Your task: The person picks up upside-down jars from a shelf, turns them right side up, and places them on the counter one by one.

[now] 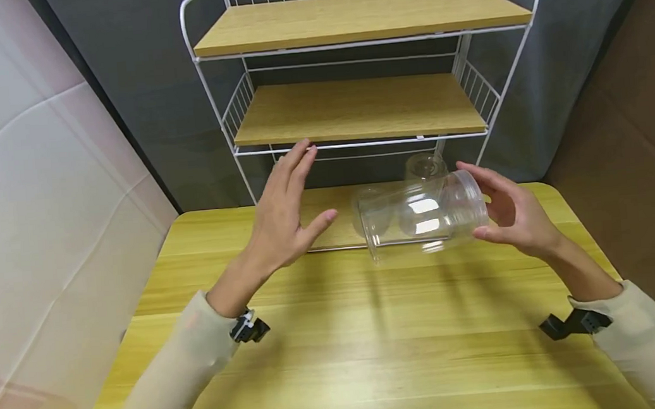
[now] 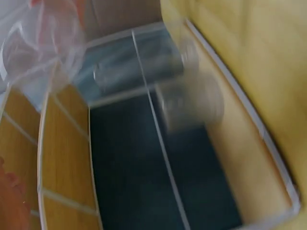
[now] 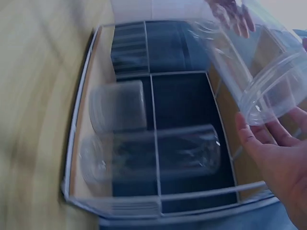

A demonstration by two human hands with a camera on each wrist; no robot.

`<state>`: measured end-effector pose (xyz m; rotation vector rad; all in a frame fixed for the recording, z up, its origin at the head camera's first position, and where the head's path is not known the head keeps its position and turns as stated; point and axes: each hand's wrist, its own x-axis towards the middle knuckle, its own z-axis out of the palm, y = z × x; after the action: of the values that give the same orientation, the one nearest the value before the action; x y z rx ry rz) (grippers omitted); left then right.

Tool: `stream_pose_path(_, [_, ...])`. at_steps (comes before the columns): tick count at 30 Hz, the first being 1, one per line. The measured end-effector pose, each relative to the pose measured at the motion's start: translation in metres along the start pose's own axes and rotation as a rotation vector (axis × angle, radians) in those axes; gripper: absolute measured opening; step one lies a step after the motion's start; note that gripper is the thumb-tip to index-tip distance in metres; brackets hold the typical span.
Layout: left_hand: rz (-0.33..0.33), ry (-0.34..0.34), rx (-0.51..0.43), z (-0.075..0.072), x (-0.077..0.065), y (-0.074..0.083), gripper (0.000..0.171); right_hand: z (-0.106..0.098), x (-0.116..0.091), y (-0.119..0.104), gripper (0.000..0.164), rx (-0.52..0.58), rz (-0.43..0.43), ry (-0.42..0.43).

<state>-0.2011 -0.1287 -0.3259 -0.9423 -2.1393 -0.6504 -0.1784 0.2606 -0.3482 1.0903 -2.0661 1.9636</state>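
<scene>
My right hand (image 1: pixel 513 217) grips a large clear plastic jar (image 1: pixel 419 217) at its ringed end, thumb below and fingers above. The jar lies on its side in the air, its other end pointing left, before the bottom shelf. In the right wrist view the fingers (image 3: pixel 268 134) curl around that ringed end. My left hand (image 1: pixel 279 214) is raised left of the jar, fingers straight, apart from it and holding nothing. On the bottom shelf stand a tall clear jar (image 3: pixel 153 153) and a shorter clear jar (image 3: pixel 117 105), seen partly through the held jar in the head view.
A white wire rack has a wooden top shelf (image 1: pixel 360 15), a middle shelf (image 1: pixel 355 110) and a low bottom shelf (image 1: pixel 327 204) at the back of the wooden table (image 1: pixel 372 353). A pale sheet (image 1: pixel 49 217) hangs at left, a brown panel (image 1: pixel 623 114) at right.
</scene>
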Motion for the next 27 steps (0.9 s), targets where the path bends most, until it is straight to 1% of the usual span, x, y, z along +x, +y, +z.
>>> stream_pose_path(2, [0.031, -0.021, 0.120, -0.006, 0.005, -0.010, 0.096, -0.006, 0.000, -0.003, 0.096, -0.051, -0.022, -0.049])
stream_pose_path(4, [0.043, -0.031, 0.212, -0.011, 0.009, -0.019, 0.097, -0.013, 0.001, -0.008, 0.098, -0.142, -0.040, -0.098])
stream_pose_path(7, [0.034, -0.038, 0.304, -0.016, 0.016, -0.030, 0.097, -0.022, 0.002, -0.016, 0.101, -0.304, -0.046, -0.162])
stream_pose_path(9, [0.028, -0.046, 0.344, -0.018, 0.021, -0.036, 0.097, -0.028, 0.002, -0.022, 0.101, -0.409, -0.039, -0.203])
stream_pose_path(13, [0.031, -0.053, 0.381, -0.017, 0.031, -0.047, 0.098, -0.040, 0.002, -0.030, 0.099, -0.602, -0.013, -0.288])
stream_pose_path(15, [0.018, -0.066, 0.394, -0.015, 0.033, -0.052, 0.099, -0.044, 0.002, -0.033, 0.098, -0.699, -0.006, -0.323])
stream_pose_path(18, [-0.005, -0.094, 0.415, -0.012, 0.035, -0.057, 0.100, -0.050, -0.001, -0.033, 0.096, -0.824, 0.018, -0.348])
stream_pose_path(20, [-0.013, -0.110, 0.434, -0.011, 0.034, -0.060, 0.101, -0.053, -0.004, -0.031, 0.095, -0.875, 0.045, -0.357])
stream_pose_path(23, [-0.007, -0.107, 0.458, -0.008, 0.033, -0.063, 0.100, -0.059, -0.011, -0.025, 0.094, -0.923, 0.080, -0.362])
stream_pose_path(24, [-0.001, -0.103, 0.463, -0.008, 0.033, -0.064, 0.100, -0.061, -0.013, -0.022, 0.093, -0.932, 0.086, -0.364])
stream_pose_path(27, [0.014, -0.087, 0.475, -0.005, 0.034, -0.067, 0.097, -0.070, -0.019, -0.011, 0.093, -0.954, 0.066, -0.375])
